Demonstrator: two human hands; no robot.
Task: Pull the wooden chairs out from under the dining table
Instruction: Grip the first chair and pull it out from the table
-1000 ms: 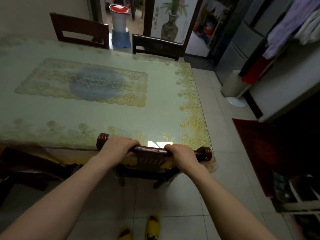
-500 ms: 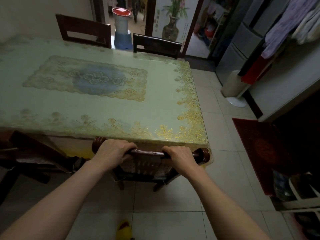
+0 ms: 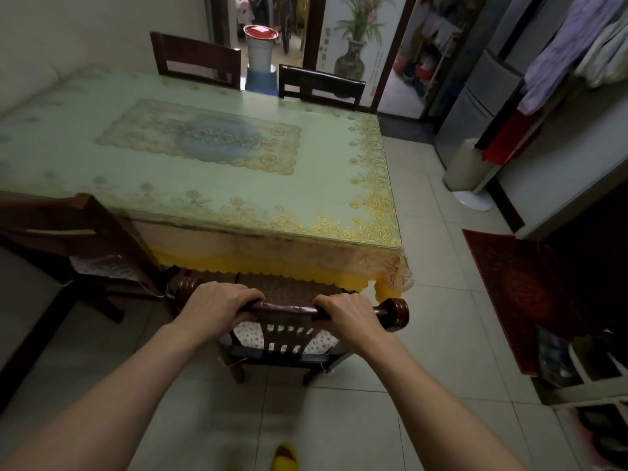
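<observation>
Both hands hold the top rail of a wooden chair (image 3: pixel 292 309). The left hand (image 3: pixel 217 309) and the right hand (image 3: pixel 350 316) have their fingers curled around the rail. The chair stands at the near edge of the table (image 3: pixel 204 185), its seat partly under the yellow cloth fringe.

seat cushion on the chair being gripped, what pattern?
Small floral print on white, seen through the backrest slats; seat cushion, head view.
</observation>
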